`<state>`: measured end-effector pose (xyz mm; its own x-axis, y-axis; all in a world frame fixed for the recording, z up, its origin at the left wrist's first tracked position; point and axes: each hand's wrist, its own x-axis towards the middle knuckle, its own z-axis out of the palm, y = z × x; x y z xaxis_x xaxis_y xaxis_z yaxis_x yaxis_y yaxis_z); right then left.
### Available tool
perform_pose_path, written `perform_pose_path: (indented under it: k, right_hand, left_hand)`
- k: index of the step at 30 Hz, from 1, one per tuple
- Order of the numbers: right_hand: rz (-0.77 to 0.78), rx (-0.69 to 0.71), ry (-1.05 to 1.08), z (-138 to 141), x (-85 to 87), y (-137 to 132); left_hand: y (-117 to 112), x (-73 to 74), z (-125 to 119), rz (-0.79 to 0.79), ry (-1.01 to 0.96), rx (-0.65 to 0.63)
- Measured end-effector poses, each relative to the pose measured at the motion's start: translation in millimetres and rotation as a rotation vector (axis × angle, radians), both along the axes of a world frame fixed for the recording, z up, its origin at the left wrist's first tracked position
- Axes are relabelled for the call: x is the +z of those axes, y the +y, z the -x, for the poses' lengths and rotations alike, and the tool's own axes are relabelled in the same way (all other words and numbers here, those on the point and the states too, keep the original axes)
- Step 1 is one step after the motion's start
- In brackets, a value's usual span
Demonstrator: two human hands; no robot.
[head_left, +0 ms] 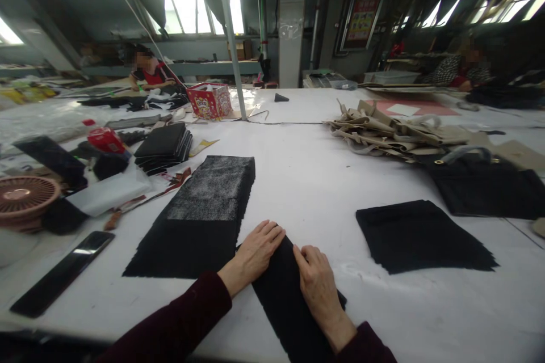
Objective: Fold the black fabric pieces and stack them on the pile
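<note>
A folded piece of black fabric [283,289] lies at the table's near edge, under both hands. My left hand [258,244] rests on its far left corner, fingers stretched out and close together. Along the right edge of the same piece lies my right hand [318,286], its fingers bent lightly against the cloth and table. Neither hand visibly lifts the fabric. Just left of my left hand is a tall stack of black fabric pieces [191,247] with a grey speckled patch on top. A second, flatter stack of black pieces [421,235] sits to the right.
A phone [63,272] and a copper-coloured fan [25,198] occupy the left side. Beyond them are folded black pieces [164,144] and a red patterned box [209,101] by a pole. Beige pieces [395,130] are heaped at right. Co-workers sit across the white table [293,159].
</note>
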<state>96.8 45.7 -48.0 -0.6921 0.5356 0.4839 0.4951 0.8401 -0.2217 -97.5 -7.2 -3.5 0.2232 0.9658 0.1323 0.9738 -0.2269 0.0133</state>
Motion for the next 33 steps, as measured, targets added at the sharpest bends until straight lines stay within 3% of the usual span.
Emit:
perform_pose_path:
  k: [11,33]
  right_hand:
    - [-0.044,-0.040,-0.038,-24.2,3.2,-9.6]
    - [0.026,-0.066,-0.055,-67.4,6.9,-24.7]
  left_hand:
    - [-0.6,-2.4,-7.6,0.009,0.012,-0.073]
    - [-6.0,2.8,-27.7,0.051,0.070,-0.225]
